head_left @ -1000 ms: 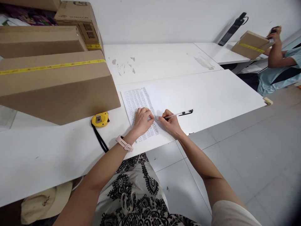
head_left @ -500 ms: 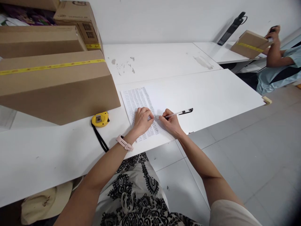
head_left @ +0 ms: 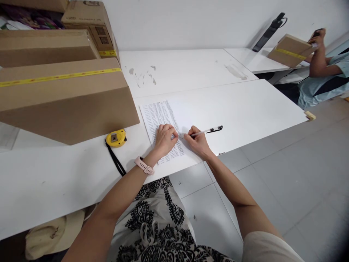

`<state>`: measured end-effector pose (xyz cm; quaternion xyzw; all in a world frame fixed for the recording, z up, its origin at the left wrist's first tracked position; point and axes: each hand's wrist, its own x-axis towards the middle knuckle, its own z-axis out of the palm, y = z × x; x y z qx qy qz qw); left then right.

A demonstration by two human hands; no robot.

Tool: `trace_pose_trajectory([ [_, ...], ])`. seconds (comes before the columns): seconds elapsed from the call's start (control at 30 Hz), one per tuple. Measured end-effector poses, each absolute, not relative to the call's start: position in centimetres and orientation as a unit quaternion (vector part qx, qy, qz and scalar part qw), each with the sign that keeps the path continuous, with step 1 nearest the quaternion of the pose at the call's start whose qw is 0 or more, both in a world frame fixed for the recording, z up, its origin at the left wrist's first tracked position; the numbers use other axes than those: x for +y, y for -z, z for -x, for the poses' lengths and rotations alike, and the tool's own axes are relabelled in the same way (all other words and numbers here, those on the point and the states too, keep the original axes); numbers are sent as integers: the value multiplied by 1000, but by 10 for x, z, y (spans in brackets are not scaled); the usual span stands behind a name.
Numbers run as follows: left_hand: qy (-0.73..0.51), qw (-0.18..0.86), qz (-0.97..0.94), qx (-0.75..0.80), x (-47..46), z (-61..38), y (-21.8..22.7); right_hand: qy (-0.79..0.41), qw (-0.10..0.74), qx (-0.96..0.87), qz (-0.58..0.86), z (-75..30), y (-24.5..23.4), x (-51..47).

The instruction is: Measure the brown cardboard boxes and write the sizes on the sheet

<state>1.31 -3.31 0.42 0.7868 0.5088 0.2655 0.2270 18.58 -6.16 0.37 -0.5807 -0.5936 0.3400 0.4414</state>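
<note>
A printed sheet [head_left: 159,114] full of small rows of text lies on the white table [head_left: 240,109]. My left hand [head_left: 164,139] rests on the sheet with its fingers curled, pressing the paper down. My right hand [head_left: 197,142] grips a pen [head_left: 207,131] with a clear barrel and black cap, its tip on the sheet's right edge beside my left fingertips. A pink watch [head_left: 144,166] is on my left wrist.
A yellow tape measure [head_left: 116,138] with a black strap lies left of the sheet. Large cardboard boxes [head_left: 62,98] with yellow tape are stacked at the left. At the far right another person [head_left: 321,72] holds a taped box [head_left: 289,51].
My hands and the pen have hardly moved. The person at the far right has shifted the box slightly.
</note>
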Motion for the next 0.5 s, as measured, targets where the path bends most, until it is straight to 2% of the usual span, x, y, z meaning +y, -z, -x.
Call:
trace_pose_trajectory([
  [0.5,-263,224,-787,511,-33,-14,-3,-346,444,-589,580,-187,-3,-61],
])
